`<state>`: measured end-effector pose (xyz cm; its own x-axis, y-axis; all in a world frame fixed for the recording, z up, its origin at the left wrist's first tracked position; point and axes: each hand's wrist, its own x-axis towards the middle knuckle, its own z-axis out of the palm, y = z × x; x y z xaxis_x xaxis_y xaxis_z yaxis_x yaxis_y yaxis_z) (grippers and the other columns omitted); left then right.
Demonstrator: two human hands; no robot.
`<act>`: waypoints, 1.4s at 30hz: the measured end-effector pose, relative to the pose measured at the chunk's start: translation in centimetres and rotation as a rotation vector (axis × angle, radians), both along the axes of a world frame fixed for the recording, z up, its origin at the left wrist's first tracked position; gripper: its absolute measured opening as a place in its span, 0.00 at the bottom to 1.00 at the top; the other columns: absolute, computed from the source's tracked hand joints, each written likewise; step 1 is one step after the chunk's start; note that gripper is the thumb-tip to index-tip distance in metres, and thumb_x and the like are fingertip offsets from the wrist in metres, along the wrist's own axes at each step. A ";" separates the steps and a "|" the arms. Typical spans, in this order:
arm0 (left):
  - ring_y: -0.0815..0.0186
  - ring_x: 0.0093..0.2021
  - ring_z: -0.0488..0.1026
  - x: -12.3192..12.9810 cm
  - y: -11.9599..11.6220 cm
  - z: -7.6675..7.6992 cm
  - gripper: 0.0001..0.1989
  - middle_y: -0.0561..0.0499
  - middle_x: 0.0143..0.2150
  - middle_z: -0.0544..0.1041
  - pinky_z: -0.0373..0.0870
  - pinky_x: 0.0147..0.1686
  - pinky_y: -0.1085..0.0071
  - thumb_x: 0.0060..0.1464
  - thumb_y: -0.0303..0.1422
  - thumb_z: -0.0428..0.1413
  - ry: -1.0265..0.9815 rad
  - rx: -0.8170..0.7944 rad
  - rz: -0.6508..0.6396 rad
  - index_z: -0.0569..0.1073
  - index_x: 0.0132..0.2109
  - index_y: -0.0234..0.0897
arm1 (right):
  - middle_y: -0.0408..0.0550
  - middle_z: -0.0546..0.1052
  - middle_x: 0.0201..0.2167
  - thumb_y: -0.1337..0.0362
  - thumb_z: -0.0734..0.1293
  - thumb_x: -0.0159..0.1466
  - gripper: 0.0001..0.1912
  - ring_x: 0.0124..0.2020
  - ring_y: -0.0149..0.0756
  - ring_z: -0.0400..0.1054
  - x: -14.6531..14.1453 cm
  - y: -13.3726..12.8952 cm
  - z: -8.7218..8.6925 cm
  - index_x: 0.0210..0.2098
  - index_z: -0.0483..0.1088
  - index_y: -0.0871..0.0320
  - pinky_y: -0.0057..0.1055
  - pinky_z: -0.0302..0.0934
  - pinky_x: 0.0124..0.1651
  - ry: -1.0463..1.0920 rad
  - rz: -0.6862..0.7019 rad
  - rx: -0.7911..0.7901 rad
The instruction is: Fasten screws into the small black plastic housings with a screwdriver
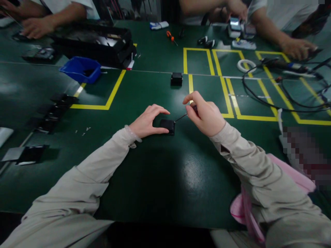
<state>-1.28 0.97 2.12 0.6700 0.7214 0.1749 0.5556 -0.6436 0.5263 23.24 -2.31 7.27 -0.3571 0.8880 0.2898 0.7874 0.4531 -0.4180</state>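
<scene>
A small black box lies on the green table in front of me. My left hand curves around it from the left, thumb against its near side and index finger arched over the far side. Between the fingers of my right hand is a thin screwdriver, its handle mostly hidden in the grip. The slanting shaft meets the box's right edge with its tip. Beyond my hands stands another black box of similar size.
A blue bin and a long black tray stand at the left, near a row of dark parts. Rightward lie a tape roll and black cables. An orange-handled screwdriver lies farther back. Co-workers' hands work across the table.
</scene>
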 end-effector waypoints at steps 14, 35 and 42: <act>0.61 0.35 0.75 6.0 -1.7 3.7 0.09 0.54 0.33 0.77 0.57 0.28 0.71 0.57 0.37 0.58 0.466 0.050 0.176 0.72 0.44 0.41 | 0.44 0.73 0.28 0.64 0.55 0.66 0.16 0.28 0.36 0.69 -0.3 -0.4 0.2 0.52 0.62 0.59 0.31 0.58 0.36 -0.053 -0.014 -0.010; 0.46 0.46 0.80 8.6 -1.8 4.5 0.13 0.36 0.40 0.80 0.72 0.38 0.60 0.58 0.30 0.53 0.686 0.120 0.200 0.74 0.48 0.30 | 0.43 0.73 0.26 0.62 0.58 0.65 0.14 0.23 0.35 0.66 -0.1 -0.4 -0.4 0.48 0.65 0.58 0.31 0.57 0.31 0.050 0.030 0.075; 0.48 0.44 0.80 8.4 -1.8 4.6 0.13 0.36 0.40 0.80 0.71 0.37 0.61 0.59 0.31 0.52 0.686 0.091 0.225 0.71 0.49 0.29 | 0.41 0.71 0.24 0.65 0.61 0.63 0.08 0.22 0.32 0.65 1.1 0.0 0.5 0.42 0.67 0.54 0.33 0.59 0.30 0.313 0.040 0.107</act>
